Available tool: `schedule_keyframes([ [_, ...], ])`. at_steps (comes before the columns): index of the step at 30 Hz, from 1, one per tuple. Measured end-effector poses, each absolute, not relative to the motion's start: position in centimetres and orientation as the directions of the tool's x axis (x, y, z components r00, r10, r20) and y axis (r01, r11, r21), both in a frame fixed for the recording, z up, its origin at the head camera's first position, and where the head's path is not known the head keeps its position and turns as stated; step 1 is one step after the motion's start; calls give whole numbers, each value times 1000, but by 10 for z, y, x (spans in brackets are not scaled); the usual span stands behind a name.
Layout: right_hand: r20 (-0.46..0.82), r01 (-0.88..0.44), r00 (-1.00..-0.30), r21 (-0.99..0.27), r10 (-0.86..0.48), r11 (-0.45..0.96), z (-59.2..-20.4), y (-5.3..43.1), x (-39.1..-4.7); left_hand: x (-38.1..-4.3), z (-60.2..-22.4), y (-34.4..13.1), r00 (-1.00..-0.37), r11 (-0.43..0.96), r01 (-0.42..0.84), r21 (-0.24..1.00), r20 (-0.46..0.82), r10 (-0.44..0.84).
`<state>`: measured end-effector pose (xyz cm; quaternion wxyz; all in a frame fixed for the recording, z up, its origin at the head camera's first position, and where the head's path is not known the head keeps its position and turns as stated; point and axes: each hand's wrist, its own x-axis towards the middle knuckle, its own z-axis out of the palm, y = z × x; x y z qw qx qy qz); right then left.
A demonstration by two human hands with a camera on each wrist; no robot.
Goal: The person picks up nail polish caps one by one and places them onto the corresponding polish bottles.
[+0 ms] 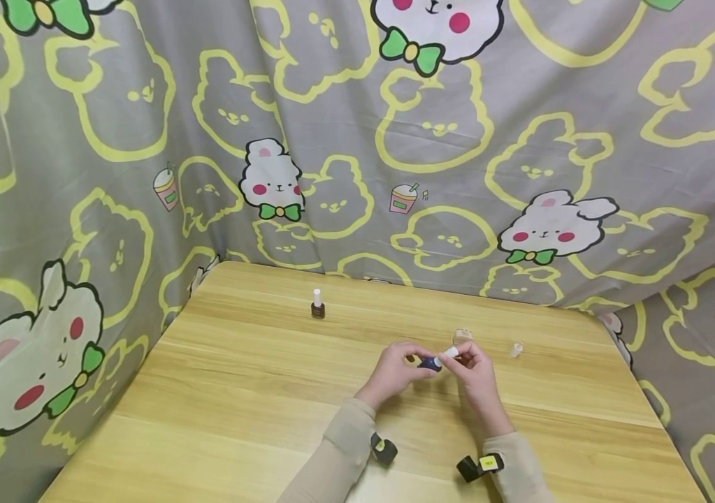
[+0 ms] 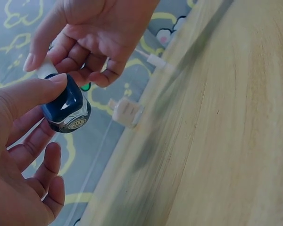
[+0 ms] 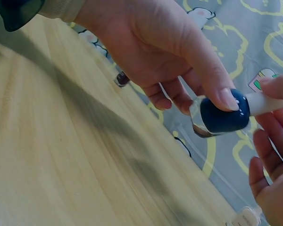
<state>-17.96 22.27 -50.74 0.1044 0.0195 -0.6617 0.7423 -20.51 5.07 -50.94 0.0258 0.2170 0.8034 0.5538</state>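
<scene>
A nail polish bottle (image 2: 65,106) of dark blue polish is held between the thumb and fingers of my left hand (image 1: 397,372), tilted above the table. My right hand (image 1: 477,370) pinches the bottle's white cap (image 3: 264,102) between thumb and fingers. Cap and bottle are in line, with the cap at the bottle's neck. Just beyond the hands stands a clear bottle (image 2: 127,113) with a pale label and its neck uncovered. To its right, a separate white cap (image 2: 155,60) stands on the table with its thin brush pointing up.
A dark nail polish bottle (image 1: 317,310) with a white cap stands upright toward the back left of the wooden table (image 1: 237,391). A grey patterned curtain (image 1: 344,126) hangs behind the table and along its sides.
</scene>
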Motion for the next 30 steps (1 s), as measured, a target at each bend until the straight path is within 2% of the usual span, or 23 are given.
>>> schedule_keyframes([
  [7, 118, -147, -963, -983, 242, -106, -502, 214, -179, -205, -508, 52, -907, 294, 321, 900, 203, 369],
  [20, 75, -102, -948, -992, 309, -71, -496, 210, -176, -200, -504, 54, -914, 306, 328, 894, 218, 343],
  [25, 118, -133, -947, -990, 298, -34, -497, 210, -176, -199, -504, 55, -922, 324, 320, 890, 214, 323],
  [30, 196, -207, -956, -978, 220, -30, -502, 215, -177, -201, -504, 53, -930, 331, 303, 894, 201, 307],
])
